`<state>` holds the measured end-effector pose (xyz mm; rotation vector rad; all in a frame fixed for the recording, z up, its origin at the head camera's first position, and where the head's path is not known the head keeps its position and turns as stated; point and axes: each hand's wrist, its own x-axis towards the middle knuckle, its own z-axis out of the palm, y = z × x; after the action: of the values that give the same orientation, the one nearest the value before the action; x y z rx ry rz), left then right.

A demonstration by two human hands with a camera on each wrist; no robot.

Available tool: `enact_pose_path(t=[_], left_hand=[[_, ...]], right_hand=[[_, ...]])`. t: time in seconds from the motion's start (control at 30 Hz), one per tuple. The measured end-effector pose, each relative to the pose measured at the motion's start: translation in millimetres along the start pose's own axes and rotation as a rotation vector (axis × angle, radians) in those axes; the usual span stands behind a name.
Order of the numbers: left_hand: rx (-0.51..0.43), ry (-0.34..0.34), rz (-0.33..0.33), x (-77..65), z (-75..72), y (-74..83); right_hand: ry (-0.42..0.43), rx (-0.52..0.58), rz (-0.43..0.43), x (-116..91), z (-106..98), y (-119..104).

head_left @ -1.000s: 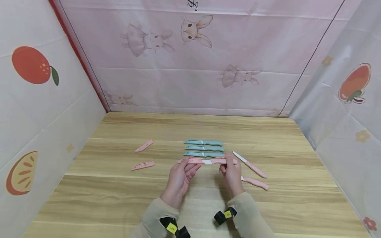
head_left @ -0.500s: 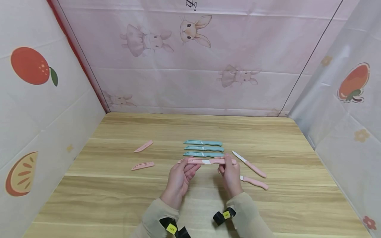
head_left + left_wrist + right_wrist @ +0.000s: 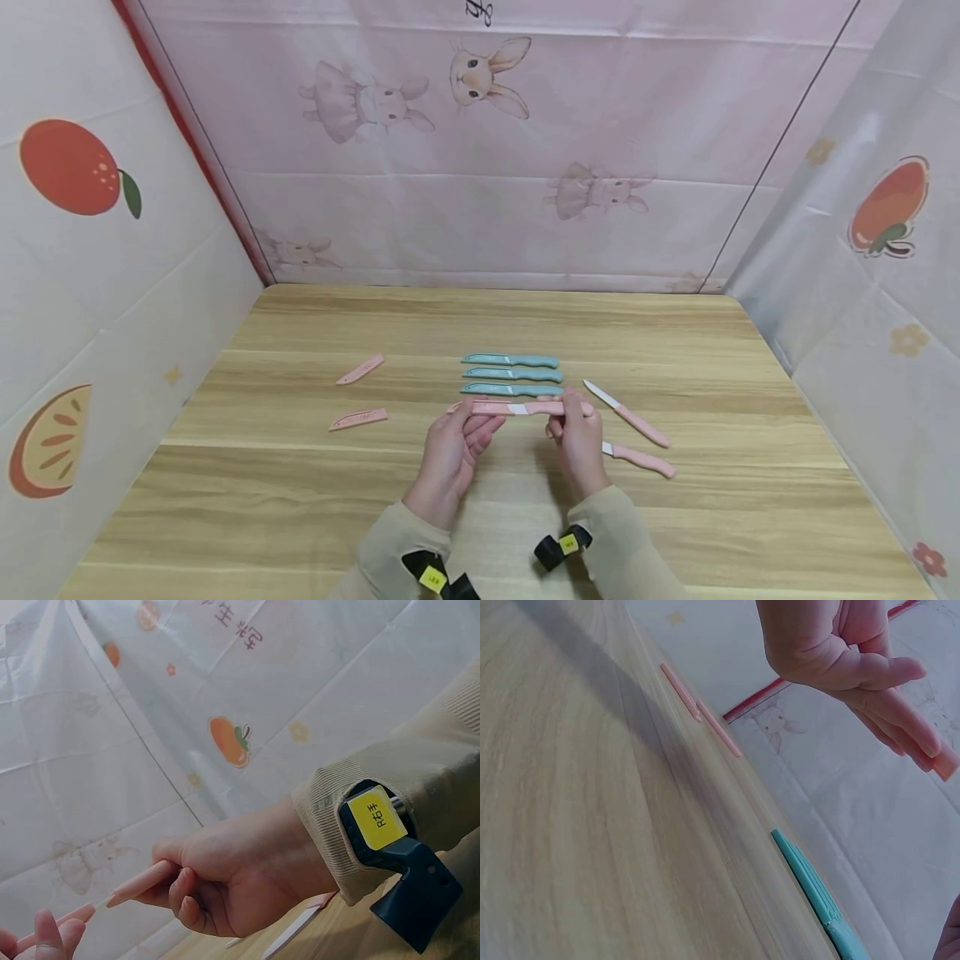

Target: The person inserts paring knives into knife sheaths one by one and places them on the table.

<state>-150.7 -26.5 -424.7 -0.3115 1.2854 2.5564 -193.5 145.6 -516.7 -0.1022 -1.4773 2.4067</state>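
Both hands hold a pink paring knife [image 3: 543,408] level over the table, its white blade partly inside a pink sheath [image 3: 491,408]. My left hand [image 3: 444,454] pinches the sheath between thumb and fingers. The knife's handle is gripped by my right hand [image 3: 582,446], curled fingers showing in the left wrist view. A short stretch of blade shows between sheath and handle. To the right lie two bare pink knives, the farther one [image 3: 641,425] whole in view, the nearer one [image 3: 641,460] with its blade mostly hidden behind my right hand.
Three teal sheathed knives lie in a row, the far one [image 3: 510,360], the middle one [image 3: 512,375] and the near one [image 3: 512,389], just beyond the hands. Two loose pink sheaths, one farther [image 3: 361,369] and one nearer [image 3: 358,419], lie left. Printed curtains [image 3: 480,225] enclose the wooden table [image 3: 285,500].
My right hand has shifted very slightly left with the handle, and the head view has drifted a little. Both hands keep their hold on the knife and sheath.
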Motion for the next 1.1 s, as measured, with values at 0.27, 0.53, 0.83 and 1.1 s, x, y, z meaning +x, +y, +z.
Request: enact_pose_path(t=[0.27,0.53,0.83,1.1], left_hand=[[-0.008,0.001,0.001,-0.8,1.3,-1.8],[-0.004,-0.009,0.0,-0.1,2.2,-2.7],[-0.002,-0.021,-0.003,-0.6,1.9,-3.0],[-0.001,-0.032,-0.007,-0.6,2.1,-4.3]], right_hand=[[-0.015,-0.01,0.012,-2.7,0.3,-2.0],[-0.031,-0.024,-0.015,-3.5,1.8,-1.7],[-0.004,-0.014,-0.002,-1.4,0.4,3.0],[-0.012,-0.057,-0.001,-3.1,1.8,1.6]])
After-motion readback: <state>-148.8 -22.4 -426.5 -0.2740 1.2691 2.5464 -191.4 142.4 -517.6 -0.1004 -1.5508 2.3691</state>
